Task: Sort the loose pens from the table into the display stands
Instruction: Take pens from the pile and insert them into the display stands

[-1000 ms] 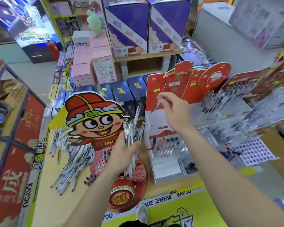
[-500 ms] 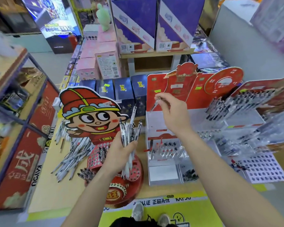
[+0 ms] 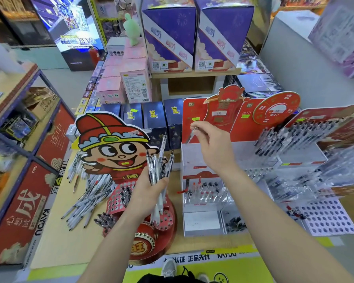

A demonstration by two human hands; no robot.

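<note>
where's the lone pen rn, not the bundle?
Head view, centre-right: the lone pen is pinched in the right hand, up before the red backboard, above the white stand, right of the pen bundle.

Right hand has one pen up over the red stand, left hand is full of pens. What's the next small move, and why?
Probably lower the single pen into the upper tier of the red display stand. The right hand pinches it over that tier, so a short drop should seat it, while the left hand grips a bundle of pens yet to be sorted.
</note>
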